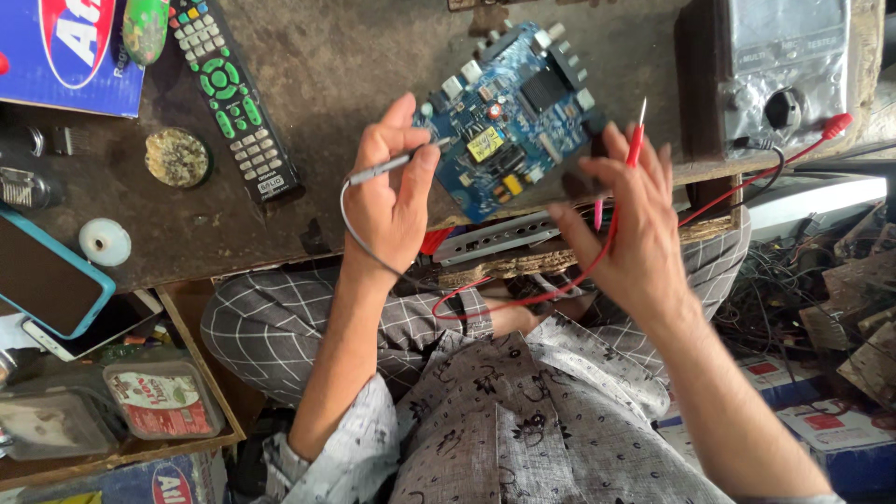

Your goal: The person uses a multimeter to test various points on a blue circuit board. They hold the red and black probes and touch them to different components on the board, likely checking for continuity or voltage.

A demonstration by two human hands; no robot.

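item: blue circuit board (511, 117), lying at the front edge of the dark workbench (327, 56), between your two hands.

left hand (392, 191): closed in a pinch on the grey probe (385, 168), its tip resting on the board's left part; a grey lead trails down from it toward your lap.

right hand (627, 219): fingers wrapped on the red probe (637, 135), tip pointing up and off the board, while the fingertips steady the board's right edge. a red lead loops below.

meter (789, 70): grey, right of the board, both leads plugged in near it.

remote control (233, 98): well left of the board.

step, as judged: probing, with one contact made. next move calls for turning the red tip down onto a second point without shifting the grey one.

hard to make out: the exact pad under the grey tip; the meter's face, which is glare-washed and cut off at the top; the board's lower right corner, behind your right hand.
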